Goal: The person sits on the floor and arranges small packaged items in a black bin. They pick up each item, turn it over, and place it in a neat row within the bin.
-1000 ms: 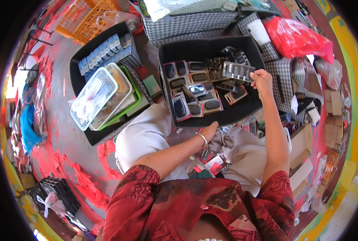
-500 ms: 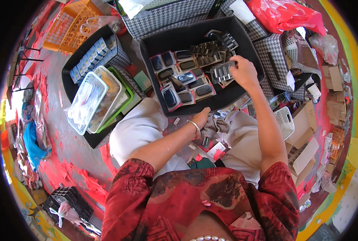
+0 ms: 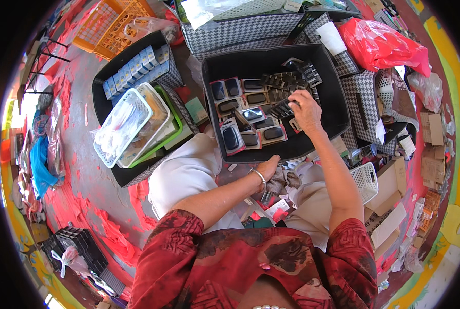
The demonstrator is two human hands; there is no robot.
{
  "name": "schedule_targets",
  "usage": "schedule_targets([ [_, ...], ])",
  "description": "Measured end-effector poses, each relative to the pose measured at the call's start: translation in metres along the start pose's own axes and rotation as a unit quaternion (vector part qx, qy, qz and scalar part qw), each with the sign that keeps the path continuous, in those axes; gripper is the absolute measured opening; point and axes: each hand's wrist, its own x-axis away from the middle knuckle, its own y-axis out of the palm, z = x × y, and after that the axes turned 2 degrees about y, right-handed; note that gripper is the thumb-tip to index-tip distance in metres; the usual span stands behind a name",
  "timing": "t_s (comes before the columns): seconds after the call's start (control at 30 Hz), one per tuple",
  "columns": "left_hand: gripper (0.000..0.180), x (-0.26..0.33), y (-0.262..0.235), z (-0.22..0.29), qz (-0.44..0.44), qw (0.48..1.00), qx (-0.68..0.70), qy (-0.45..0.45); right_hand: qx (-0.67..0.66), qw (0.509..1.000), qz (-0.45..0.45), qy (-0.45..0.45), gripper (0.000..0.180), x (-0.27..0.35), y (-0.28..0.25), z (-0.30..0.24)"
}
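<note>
A black fabric storage box (image 3: 212, 69) sits before my knees, its far end raised towards the other boxes. My left hand (image 3: 267, 166) is closed on its near wall, some fingers hidden under the rim. Inside the box my right hand (image 3: 306, 109) pinches a dark flat pack (image 3: 281, 109) with pale stripes, tilted over the others. Similar striped packs (image 3: 279, 81) lie in a loose heap at the far right of the box. To the left are carded packs with dark oval windows (image 3: 232, 138), several of them in rough rows.
On the left a second box (image 3: 98, 90) holds small blue cartons (image 3: 132, 69) and stacked plastic baskets (image 3: 121, 129). Houndstooth boxes (image 3: 240, 33) stand behind, with a red plastic bag (image 3: 384, 44) at the right. Open cardboard (image 3: 389, 190) and a small white basket (image 3: 364, 183) lie near my right knee.
My right hand has drawn the striped pack closer to the heap and tipped it more edge-on. My left hand stays at the box's near wall. The whole view has shifted slightly.
</note>
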Motion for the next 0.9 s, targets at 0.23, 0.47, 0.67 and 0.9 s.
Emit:
schedule_targets([
  [0.23, 0.061, -0.002, -0.001, -0.005, -0.052, 0.998, 0.040, -0.025, 0.118, 0.984, -0.130, -0.030, 0.008, 0.016, 0.002, 0.044],
  [0.47, 0.052, -0.008, 0.000, -0.005, -0.040, 0.998, 0.040, -0.040, 0.043, 0.963, -0.256, 0.073, 0.009, 0.007, -0.021, 0.053],
  [0.67, 0.060, 0.011, -0.001, 0.007, -0.050, 0.997, 0.050, -0.044, -0.075, 0.991, -0.064, -0.095, 0.010, -0.007, -0.035, 0.034],
  [0.9, 0.066, 0.008, -0.001, 0.002, -0.045, 0.998, 0.030, -0.027, 0.173, 0.973, -0.152, -0.028, 0.007, 0.016, -0.006, 0.065],
])
